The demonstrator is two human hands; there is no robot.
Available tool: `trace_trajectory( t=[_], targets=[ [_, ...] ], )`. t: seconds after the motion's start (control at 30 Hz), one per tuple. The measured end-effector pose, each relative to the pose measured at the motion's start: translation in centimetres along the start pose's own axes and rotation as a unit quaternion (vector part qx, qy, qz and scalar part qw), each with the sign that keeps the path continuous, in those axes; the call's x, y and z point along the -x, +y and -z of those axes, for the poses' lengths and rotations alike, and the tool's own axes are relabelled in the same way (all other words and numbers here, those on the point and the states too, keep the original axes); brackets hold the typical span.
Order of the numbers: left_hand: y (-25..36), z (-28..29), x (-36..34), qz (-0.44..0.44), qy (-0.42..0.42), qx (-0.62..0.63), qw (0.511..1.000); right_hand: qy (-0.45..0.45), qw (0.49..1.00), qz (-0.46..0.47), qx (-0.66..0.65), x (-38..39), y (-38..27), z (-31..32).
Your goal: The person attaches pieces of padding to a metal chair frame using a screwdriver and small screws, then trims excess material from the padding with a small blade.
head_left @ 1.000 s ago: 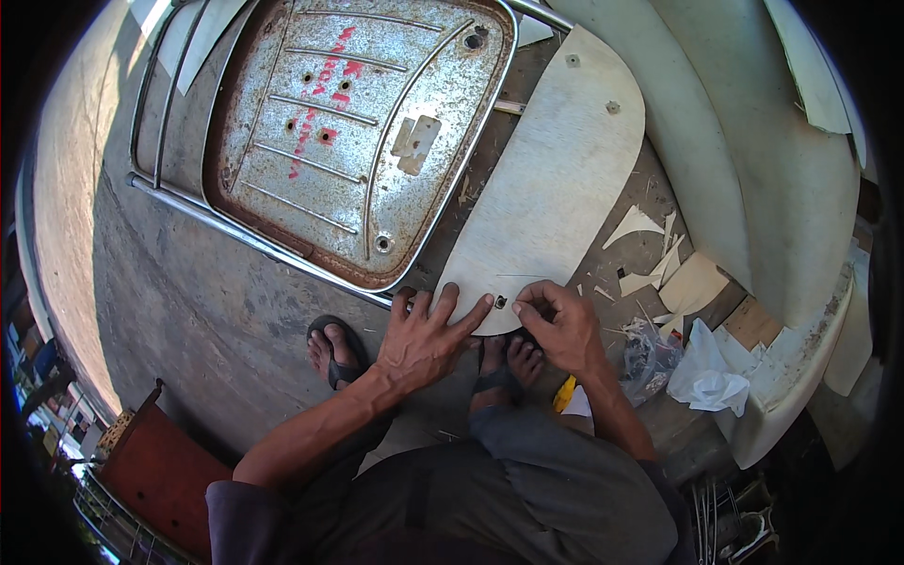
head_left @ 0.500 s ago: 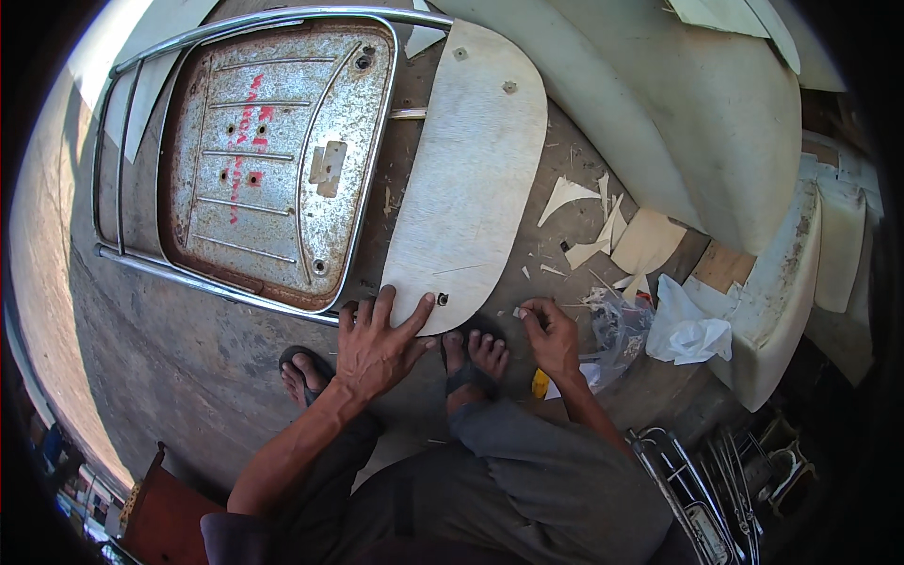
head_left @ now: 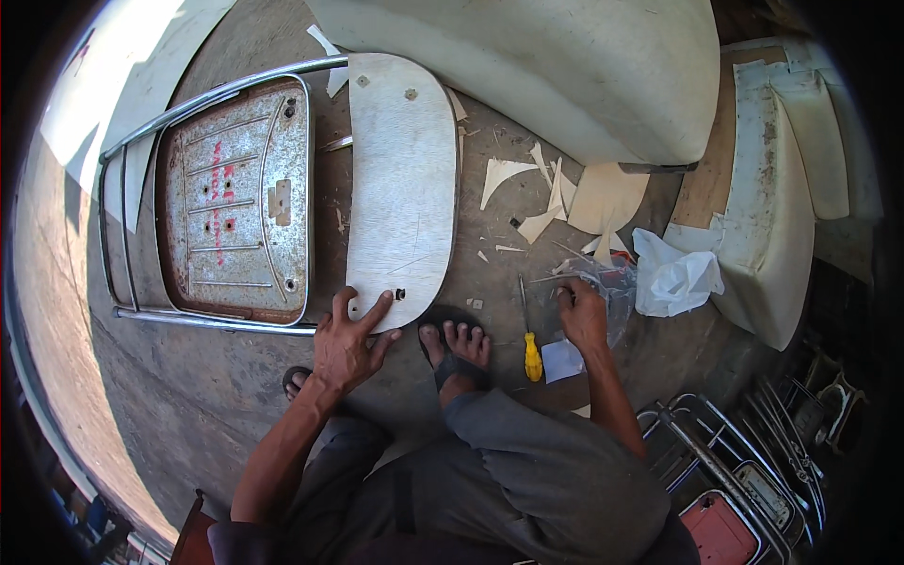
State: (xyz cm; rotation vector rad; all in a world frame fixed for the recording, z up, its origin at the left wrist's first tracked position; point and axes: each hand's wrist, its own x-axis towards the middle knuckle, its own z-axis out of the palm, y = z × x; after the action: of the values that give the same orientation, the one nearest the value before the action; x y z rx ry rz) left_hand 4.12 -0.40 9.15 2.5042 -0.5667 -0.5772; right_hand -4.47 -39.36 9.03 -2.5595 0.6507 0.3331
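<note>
My left hand (head_left: 350, 344) lies with spread fingers on the near end of a pale plywood board (head_left: 400, 188) with one straight side and rounded corners. Its index fingertip is beside a dark square hole in the board. The board lies across the tubes of a chrome chair frame (head_left: 226, 328), next to a rusty metal seat pan (head_left: 226, 169). My right hand (head_left: 586, 315) is down at a clear plastic bag (head_left: 617, 292), fingers curled together; whatever they grip is hidden. A yellow-handled screwdriver (head_left: 533, 358) lies just left of that hand. Small metal pieces (head_left: 477, 304) rest between my hands.
Plywood offcuts (head_left: 537, 221) and a crumpled white bag (head_left: 678, 273) lie beyond my right hand. Large cream padded pieces (head_left: 584, 75) stand at the back and right. More chrome frames (head_left: 706, 433) are at the lower right. My sandalled foot (head_left: 457, 353) is near the board.
My right hand has moved right from beside the board to the plastic bag, and a small metal piece it pinched is out of its fingers. The view has shifted; my left hand stays on the board.
</note>
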Motion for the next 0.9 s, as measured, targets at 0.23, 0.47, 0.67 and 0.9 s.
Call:
trace_trajectory(
  t=[0.23,0.47,0.67,0.9],
  targets=[
    [1.7,4.4,-0.8,0.024,-0.079,0.023,0.996,-0.041,0.997,-0.035,0.05,3.0,3.3,-1.0],
    [3.9,15.3,-2.2,-0.03,-0.091,-0.047,0.994,-0.054,0.994,0.078,-0.047,2.2,-1.9,-2.8],
    [3.3,16.2,-2.3,0.01,-0.139,-0.028,0.99,-0.129,0.979,0.154,-0.04,0.6,-5.6,-5.9],
    [-1.3,7.6,-0.1,-0.01,-0.094,-0.018,0.995,-0.13,0.979,0.156,-0.031,1.3,-4.0,-5.4]
  ],
)
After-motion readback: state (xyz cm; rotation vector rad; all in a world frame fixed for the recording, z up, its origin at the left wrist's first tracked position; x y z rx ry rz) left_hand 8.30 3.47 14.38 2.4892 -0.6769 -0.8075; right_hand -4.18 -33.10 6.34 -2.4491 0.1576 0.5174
